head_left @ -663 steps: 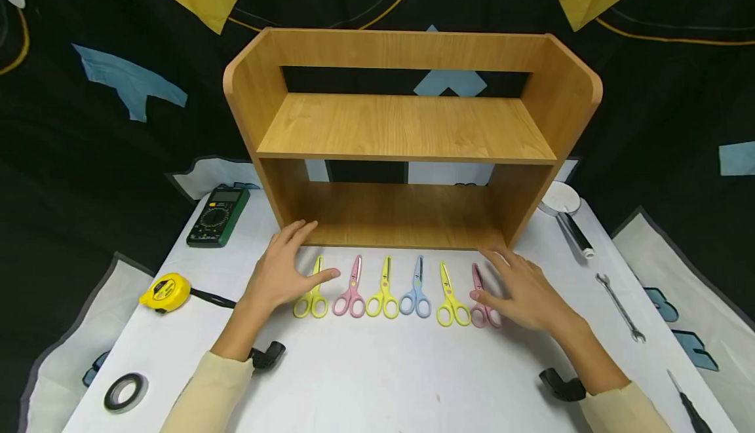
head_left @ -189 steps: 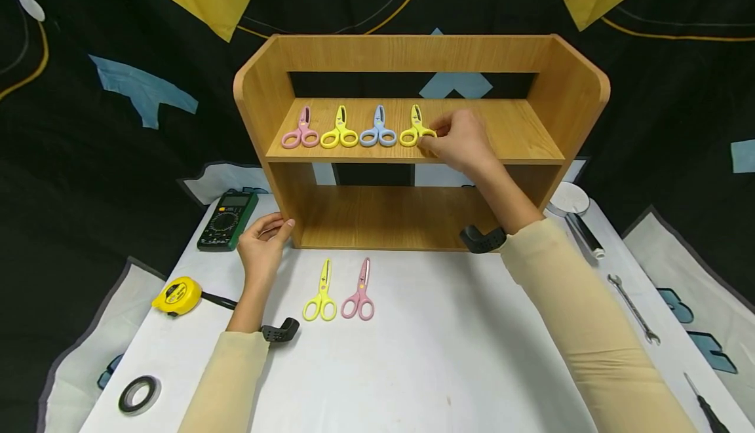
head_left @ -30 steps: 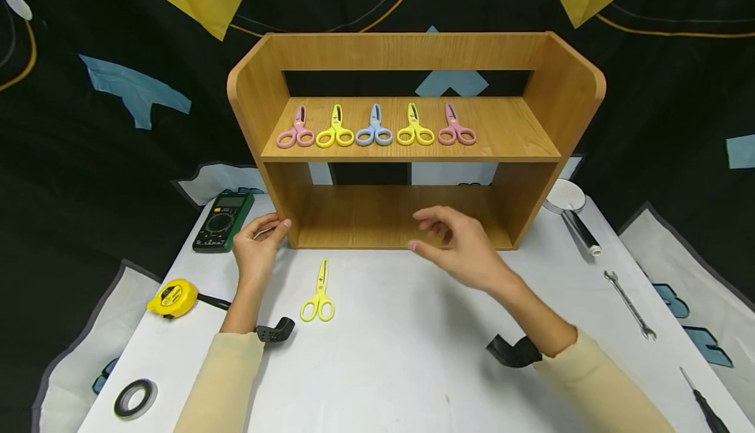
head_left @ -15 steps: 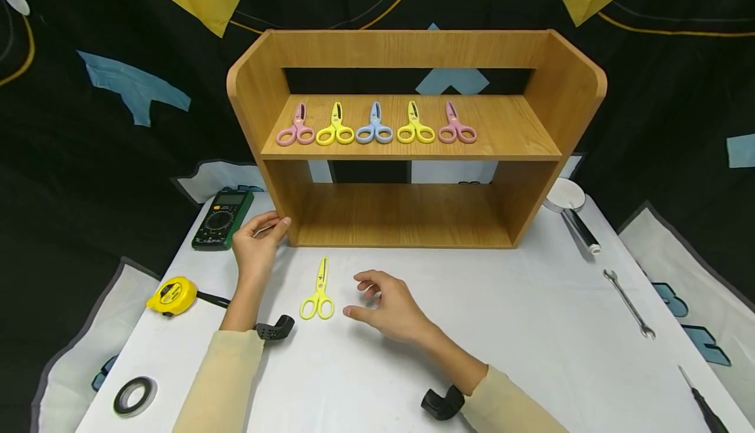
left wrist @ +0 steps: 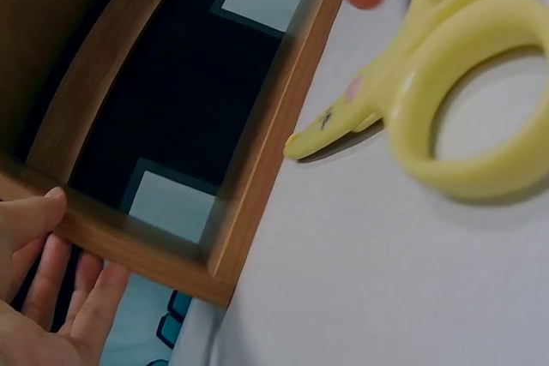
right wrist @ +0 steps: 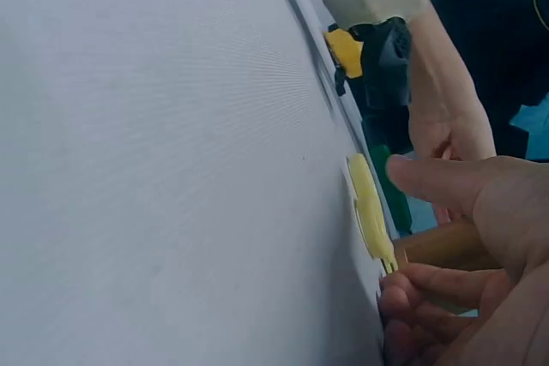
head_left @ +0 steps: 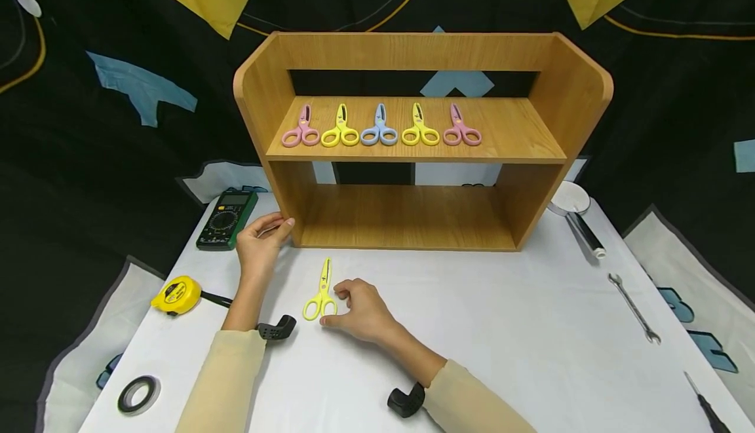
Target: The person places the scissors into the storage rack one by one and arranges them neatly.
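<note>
Near the front of the white table lies one pair of yellow scissors [head_left: 323,294], points toward the wooden shelf [head_left: 407,239]. My right hand [head_left: 362,312] is beside its handle, thumb and fingers parted around the right loop; whether they touch it I cannot tell. My left hand [head_left: 261,244] grips the front edge of the shelf's left side panel, thumb on one face and fingers on the other in the left wrist view. On the upper board several scissors lie in a row: pink scissors [head_left: 304,128], yellow scissors [head_left: 341,128], blue scissors [head_left: 380,126], yellow scissors [head_left: 419,127] and pink scissors [head_left: 459,127].
At the left are a multimeter [head_left: 225,221], a yellow tape measure [head_left: 177,294] and a tape roll [head_left: 138,395]. A magnifying glass [head_left: 584,231], a wrench [head_left: 634,307] and a screwdriver [head_left: 705,404] lie along the right side.
Scissors have gone from the table row to the upper board; the blue pair from the table is among them. In the last second my right hand moved left and down to the remaining yellow scissors.
</note>
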Tool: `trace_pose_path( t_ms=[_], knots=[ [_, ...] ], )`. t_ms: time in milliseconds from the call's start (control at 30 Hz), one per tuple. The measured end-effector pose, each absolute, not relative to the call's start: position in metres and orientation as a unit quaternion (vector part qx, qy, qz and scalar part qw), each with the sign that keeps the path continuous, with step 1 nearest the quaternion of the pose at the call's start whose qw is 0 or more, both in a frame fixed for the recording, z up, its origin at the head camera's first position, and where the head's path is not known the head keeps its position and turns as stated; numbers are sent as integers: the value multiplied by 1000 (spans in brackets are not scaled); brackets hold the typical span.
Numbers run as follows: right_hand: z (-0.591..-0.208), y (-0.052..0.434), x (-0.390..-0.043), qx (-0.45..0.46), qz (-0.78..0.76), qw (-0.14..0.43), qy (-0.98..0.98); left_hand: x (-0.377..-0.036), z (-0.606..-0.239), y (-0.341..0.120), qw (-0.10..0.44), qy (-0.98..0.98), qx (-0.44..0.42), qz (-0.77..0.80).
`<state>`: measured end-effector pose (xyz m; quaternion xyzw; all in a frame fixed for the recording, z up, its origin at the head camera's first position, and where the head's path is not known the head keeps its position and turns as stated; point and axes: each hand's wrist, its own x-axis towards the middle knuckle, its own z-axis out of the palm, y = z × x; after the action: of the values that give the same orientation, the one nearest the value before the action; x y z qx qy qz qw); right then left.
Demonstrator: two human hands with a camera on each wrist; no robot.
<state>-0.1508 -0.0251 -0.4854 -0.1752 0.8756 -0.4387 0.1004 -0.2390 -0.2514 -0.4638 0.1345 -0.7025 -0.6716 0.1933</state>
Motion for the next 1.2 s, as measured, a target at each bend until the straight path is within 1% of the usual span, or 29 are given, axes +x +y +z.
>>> trace_pose_path(
  t_ms=[233, 433, 733, 1000, 1200],
  knots=[
    [-482, -34, -154, -162, -357, 97, 915, -242, -460, -258, 123, -707, 160, -677],
    [-477, -26, -158, -159, -392, 97, 901, -246, -461, -259, 79, -674, 163, -716],
    [-463, 1, -158, -144, -495, 140, 845, -245, -462, -264, 59, -659, 172, -730],
    [-420, 43, -146, -159, -551, 125, 809, -245, -466, -267, 51, -664, 171, -726],
    [-381, 93, -147, -167, -576, 86, 796, -247, -465, -267, 48, -648, 164, -742]
  ],
)
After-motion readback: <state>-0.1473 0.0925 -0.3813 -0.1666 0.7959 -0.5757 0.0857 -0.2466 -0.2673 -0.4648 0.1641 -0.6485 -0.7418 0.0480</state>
